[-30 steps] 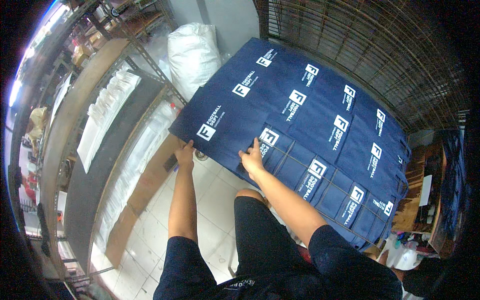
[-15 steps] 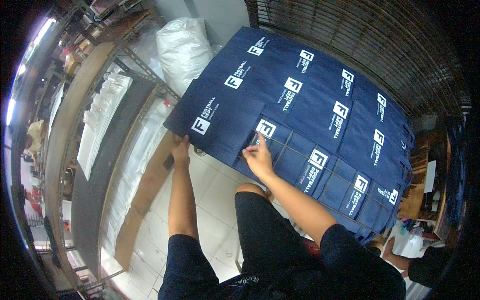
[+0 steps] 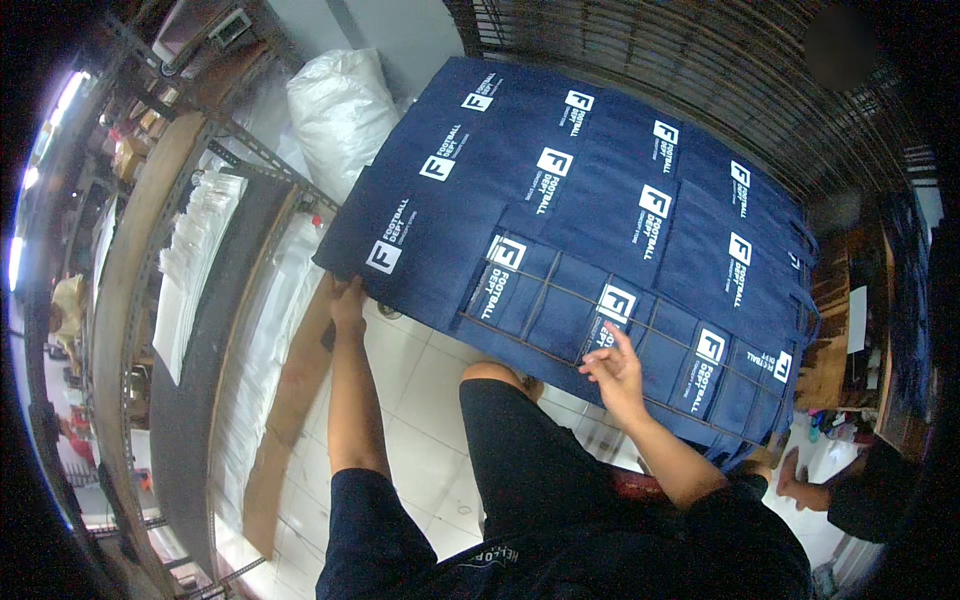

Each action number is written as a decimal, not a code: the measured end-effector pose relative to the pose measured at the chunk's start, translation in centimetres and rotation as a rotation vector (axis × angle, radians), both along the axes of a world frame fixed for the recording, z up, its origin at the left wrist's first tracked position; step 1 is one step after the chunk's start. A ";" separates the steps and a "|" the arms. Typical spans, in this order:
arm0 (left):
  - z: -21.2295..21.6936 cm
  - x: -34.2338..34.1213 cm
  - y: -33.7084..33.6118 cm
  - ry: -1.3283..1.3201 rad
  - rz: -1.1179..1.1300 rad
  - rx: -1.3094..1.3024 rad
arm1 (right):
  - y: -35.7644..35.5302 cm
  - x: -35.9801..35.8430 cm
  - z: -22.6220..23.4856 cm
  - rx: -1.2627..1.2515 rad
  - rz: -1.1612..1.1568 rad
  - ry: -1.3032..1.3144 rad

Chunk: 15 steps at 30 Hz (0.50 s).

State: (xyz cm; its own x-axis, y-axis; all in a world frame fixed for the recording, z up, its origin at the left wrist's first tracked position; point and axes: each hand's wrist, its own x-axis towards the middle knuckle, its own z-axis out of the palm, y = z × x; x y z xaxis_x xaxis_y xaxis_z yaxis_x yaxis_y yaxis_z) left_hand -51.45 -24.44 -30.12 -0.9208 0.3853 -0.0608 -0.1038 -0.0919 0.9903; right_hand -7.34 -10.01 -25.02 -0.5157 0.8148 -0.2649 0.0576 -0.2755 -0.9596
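Observation:
Several flat dark blue fabric tote bags [image 3: 600,220] with white printing lie in overlapping rows on a wire rack [image 3: 535,300]; strap loops show along their right side. At the near left corner, my left hand [image 3: 347,303] grips the edge of a blue bag, its fingertips partly hidden. My right hand [image 3: 615,378] is above the near edge of the wire rack, with its fingers apart and nothing in them. Under the wires by that hand, more blue printed fabric shows.
To the left, a metal shelf [image 3: 215,400] holds white sheets [image 3: 200,270] and plastic-wrapped stock. A stuffed white plastic sack [image 3: 340,115] stands behind the rack's left corner. Stacked wire racks [image 3: 640,45] rise at the far side. Another person's foot [image 3: 795,480] is at right.
My right hand has moved right along the near edge, away from the bag near the left corner. My left hand stays at the corner. The view has shifted slightly.

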 end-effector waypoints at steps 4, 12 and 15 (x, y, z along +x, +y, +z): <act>-5.5 -4.2 -3.1 0.183 -0.109 -0.037 | 0.4 2.0 1.1 0.019 -0.031 -0.053; -1.3 -1.8 -0.7 -0.133 -0.037 -0.134 | 0.4 6.0 0.2 0.055 -0.133 -0.035; -2.3 -3.3 -2.7 0.021 -0.041 -0.195 | 0.7 8.4 1.1 0.126 -0.140 -0.056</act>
State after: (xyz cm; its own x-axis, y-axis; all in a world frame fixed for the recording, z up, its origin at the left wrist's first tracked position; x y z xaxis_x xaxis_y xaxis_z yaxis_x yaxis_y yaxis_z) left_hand -54.73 -27.16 -32.39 -0.9065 0.4052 -0.1186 -0.0826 0.1053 0.9910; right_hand 1.02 -9.29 -23.92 -0.3824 0.9061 -0.1812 0.0816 -0.1622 -0.9834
